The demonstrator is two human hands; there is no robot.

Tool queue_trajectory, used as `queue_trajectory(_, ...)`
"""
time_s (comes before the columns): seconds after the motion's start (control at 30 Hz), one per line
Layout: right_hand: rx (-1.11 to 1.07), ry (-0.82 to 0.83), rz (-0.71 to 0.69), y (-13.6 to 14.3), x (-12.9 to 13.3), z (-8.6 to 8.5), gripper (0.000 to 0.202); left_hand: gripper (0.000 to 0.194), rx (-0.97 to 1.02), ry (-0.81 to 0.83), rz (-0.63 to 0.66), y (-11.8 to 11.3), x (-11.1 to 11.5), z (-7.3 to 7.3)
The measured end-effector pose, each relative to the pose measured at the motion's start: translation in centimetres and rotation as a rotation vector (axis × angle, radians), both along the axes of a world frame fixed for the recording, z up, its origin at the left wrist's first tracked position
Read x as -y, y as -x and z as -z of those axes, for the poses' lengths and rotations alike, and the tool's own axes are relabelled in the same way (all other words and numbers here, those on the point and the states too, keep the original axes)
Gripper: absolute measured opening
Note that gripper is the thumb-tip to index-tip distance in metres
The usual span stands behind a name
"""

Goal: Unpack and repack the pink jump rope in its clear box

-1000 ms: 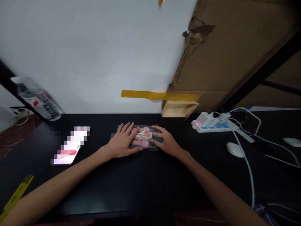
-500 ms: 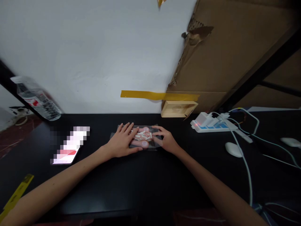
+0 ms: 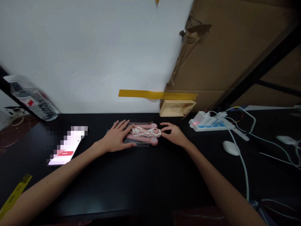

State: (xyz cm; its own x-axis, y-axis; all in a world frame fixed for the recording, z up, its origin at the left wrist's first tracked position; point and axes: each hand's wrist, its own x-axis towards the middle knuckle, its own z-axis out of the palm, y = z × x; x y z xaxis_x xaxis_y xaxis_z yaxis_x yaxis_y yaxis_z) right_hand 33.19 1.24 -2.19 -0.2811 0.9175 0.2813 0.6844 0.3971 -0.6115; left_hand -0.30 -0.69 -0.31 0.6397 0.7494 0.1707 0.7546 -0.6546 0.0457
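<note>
A beaded jump rope (image 3: 146, 133) with pink and white segments and two pink handles lies partly inside a clear plastic bag (image 3: 139, 144) on the black table. Its handle ends and the bundled beads stick out past the bag's right side. My left hand (image 3: 115, 138) rests flat on the bag, fingers spread, covering its left part. With thumb and fingertips, my right hand (image 3: 175, 134) pinches the right end of the beaded bundle.
A lit phone (image 3: 67, 149) lies left, with a plastic water bottle (image 3: 35, 100) behind it. A shallow wooden box (image 3: 176, 108) stands against the back. To the right are a power strip (image 3: 207, 124) with white cables and a white mouse (image 3: 231, 148).
My right hand has moved right, drawing the jump rope partly out of the bag, so its handle ends now show outside. My left hand stays on the bag.
</note>
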Motion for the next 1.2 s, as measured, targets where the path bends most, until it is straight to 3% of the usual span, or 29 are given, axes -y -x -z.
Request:
queue_trajectory(0.1,-0.045,0.041,-0.016,-0.7,-0.3,-0.1,0.019,0.089,-0.016,0.016,-0.012,0.5,-0.4,-0.2)
queue_trajectory(0.23,-0.127,0.054,-0.123,-0.5,0.3,-0.7,0.053,0.089,-0.043,0.011,-0.014,0.7,-0.5,-0.4)
queue_trajectory(0.4,0.172,-0.039,-0.313,1.6,2.3,-1.2,0.077,0.088,-0.031,-0.006,-0.006,0.5,-0.2,-0.4)
queue_trajectory(0.5,0.273,-0.065,-0.347,2.7,2.8,-0.7,0.084,0.088,-0.034,-0.01,0.003,0.4,0.0,-0.5)
queue_trajectory(0.73,0.344,-0.142,-0.26,3.3,2.5,-0.1,0.074,0.09,-0.065,-0.014,-0.007,-0.2,0.7,-0.4)
queue_trajectory(0.97,0.368,-0.168,-0.222,2.9,2.7,-1.0,0.062,0.09,-0.02,0.006,0.001,0.0,0.2,0.0)
queue_trajectory(1.2,0.375,-0.107,-0.202,0.4,2.4,-2.4,0.06,0.091,-0.009,0.019,-0.053,0.8,-0.3,0.1)
